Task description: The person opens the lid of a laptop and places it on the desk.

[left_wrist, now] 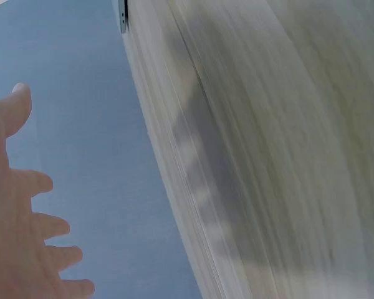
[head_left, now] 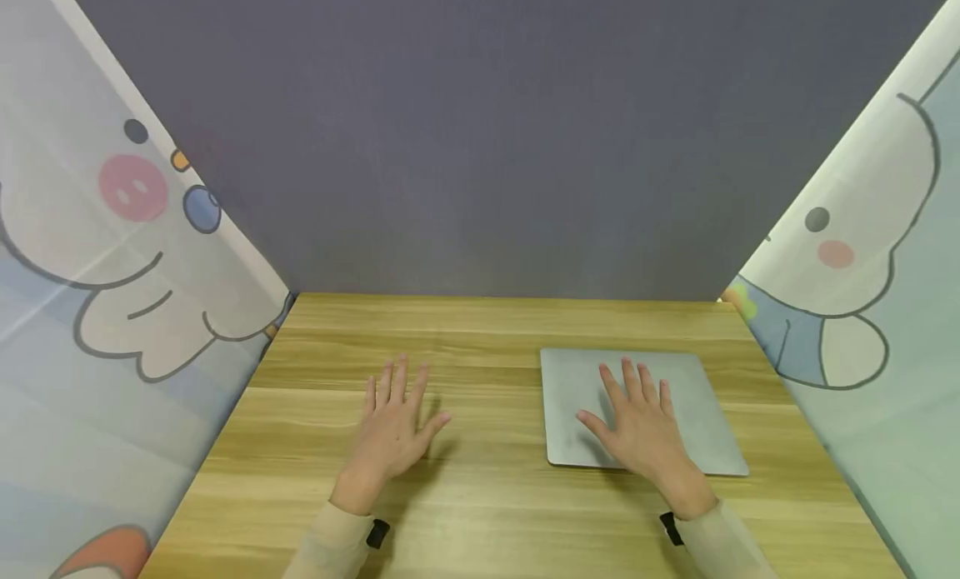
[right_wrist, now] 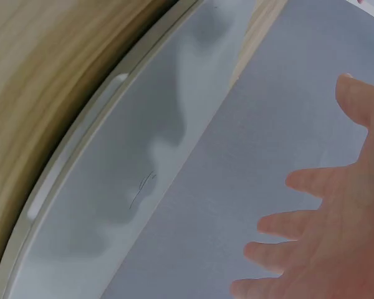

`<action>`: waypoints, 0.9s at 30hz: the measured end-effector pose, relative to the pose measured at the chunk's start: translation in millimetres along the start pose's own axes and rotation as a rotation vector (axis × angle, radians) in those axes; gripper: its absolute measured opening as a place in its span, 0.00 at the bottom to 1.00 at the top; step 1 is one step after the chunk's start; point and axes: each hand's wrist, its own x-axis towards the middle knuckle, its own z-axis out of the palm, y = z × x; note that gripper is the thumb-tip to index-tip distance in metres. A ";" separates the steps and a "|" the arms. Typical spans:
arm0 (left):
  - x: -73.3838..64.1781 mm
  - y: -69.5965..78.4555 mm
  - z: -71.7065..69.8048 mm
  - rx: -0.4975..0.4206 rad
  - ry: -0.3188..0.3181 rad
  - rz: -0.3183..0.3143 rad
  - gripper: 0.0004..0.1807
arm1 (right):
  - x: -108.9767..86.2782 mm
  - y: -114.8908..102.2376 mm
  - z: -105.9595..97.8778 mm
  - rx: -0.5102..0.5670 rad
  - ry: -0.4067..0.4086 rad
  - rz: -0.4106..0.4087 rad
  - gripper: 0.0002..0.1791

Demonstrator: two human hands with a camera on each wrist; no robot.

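The closed laptop (head_left: pixel 697 408) lies flat on the right side of the table (head_left: pixel 487 512). It looks stiff, moderately heavy and smooth enough to slip; pressure could harm it, so opposite side edges seem the best hold. Above it hovers the right hand (head_left: pixel 645 429), fingers spread, gripping nothing; the left hand (head_left: pixel 390 433), likewise spread and unladen, hovers over the table.

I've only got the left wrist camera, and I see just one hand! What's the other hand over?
Observer: The bare right hand is over a flat, silver-gray, rectangular, metal-looking closed laptop.
Operator: Ooh, is it touching it?
Observer: It doesn't look like it; the hand seems to hover, casting a shadow on it.
Operator: Any animals around?
Observer: Yes, a pale cartoon animal with a round pink nose is printed on the left side panel.
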 end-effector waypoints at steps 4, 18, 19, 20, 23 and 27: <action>3.1 4.9 0.2 -0.030 0.003 0.021 0.45 | -0.9 4.3 -3.0 -0.008 -0.001 0.006 0.49; 19.4 24.4 -2.7 -0.029 0.005 0.075 0.42 | -5.7 23.7 -14.5 0.001 0.005 0.028 0.48; 20.3 26.2 -2.5 -0.032 0.000 0.078 0.41 | -6.4 25.1 -15.1 0.000 0.006 0.028 0.48; 21.3 27.8 -2.1 -0.036 -0.003 0.079 0.41 | -7.1 26.5 -15.7 0.002 0.004 0.030 0.48; 23.9 32.3 -1.0 -0.052 -0.005 0.078 0.41 | -8.5 29.3 -18.7 0.005 -0.001 0.036 0.48; 27.5 37.8 1.4 -0.052 -0.001 0.091 0.41 | -8.9 36.4 -22.7 0.008 -0.006 0.051 0.48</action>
